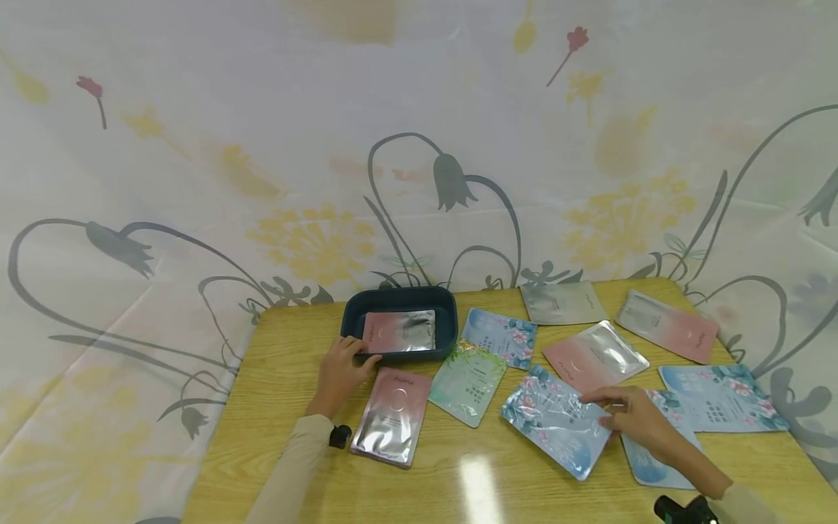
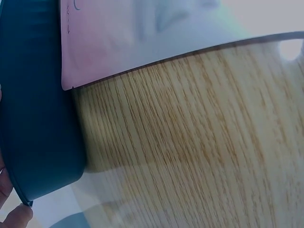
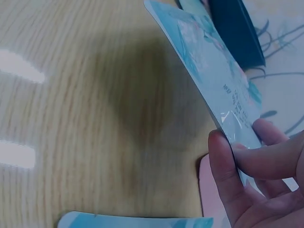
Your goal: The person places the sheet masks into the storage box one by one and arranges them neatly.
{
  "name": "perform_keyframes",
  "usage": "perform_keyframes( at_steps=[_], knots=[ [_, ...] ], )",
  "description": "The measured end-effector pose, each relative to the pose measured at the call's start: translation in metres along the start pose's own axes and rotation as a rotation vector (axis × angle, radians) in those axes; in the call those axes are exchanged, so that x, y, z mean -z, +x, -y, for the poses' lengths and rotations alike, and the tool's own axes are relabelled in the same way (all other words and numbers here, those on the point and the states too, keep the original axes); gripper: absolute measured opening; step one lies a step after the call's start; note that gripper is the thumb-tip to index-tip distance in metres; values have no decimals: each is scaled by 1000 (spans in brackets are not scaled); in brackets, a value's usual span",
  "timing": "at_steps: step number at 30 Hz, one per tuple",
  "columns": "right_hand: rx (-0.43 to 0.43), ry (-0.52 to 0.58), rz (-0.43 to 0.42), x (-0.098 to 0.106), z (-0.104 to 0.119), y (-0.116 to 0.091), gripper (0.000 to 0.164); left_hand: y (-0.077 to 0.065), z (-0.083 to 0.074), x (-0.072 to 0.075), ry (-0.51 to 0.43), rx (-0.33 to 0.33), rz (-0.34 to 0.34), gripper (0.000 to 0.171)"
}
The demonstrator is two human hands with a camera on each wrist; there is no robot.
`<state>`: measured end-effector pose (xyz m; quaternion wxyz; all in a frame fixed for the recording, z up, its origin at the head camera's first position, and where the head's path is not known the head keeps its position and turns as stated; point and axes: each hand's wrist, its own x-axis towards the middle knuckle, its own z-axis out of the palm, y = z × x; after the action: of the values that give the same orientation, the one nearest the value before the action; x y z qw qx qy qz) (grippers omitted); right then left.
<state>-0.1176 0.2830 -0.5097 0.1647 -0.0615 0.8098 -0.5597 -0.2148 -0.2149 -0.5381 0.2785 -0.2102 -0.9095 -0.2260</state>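
My left hand (image 1: 342,367) grips the near left corner of a dark blue plastic tub (image 1: 447,320), its fingers at the rim. A pink and silver sheet mask packet (image 1: 399,331) lies inside the tub. Between thumb and fingers, my right hand (image 1: 628,415) pinches the right edge of a blue floral sheet mask packet (image 1: 556,422). That packet is tilted and held above the table, as its shadow in the right wrist view shows. Below the tub lies another pink and silver packet (image 1: 393,416), beside a green packet (image 1: 468,382).
More packets spread rightward: a blue floral one (image 1: 500,336) by the tub, a silver one (image 1: 563,302), pink and silver ones (image 1: 596,356) (image 1: 668,326), and blue ones (image 1: 723,398) (image 1: 655,458) near the right hand. A flower-patterned cloth (image 1: 419,145) hangs behind the wooden table (image 1: 275,364).
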Motion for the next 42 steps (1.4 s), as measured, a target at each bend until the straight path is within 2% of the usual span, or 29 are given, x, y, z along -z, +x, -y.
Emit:
perform_keyframes(
  at_steps=[5,10,18,26,33,37,42],
  knots=[
    [2,-13,-23,4,7,4,31,1,0,1,-6,-13,-10,28],
    [28,-2,-21,7,16,10,29,0,-1,3,-9,-4,8,27],
    [63,-29,-51,9,35,26,29,-1,2,0,29,3,16,27],
    [70,15,-20,6,52,45,28,-1,1,0,10,-1,0,26],
    [106,-92,-73,-1,65,61,26,-1,0,0,-7,5,-6,26],
    [96,-66,-61,-3,69,71,26,0,-1,2,-11,17,3,25],
    [125,-73,-33,-1,73,85,27,1,-1,1,-4,27,23,24]
  ],
)
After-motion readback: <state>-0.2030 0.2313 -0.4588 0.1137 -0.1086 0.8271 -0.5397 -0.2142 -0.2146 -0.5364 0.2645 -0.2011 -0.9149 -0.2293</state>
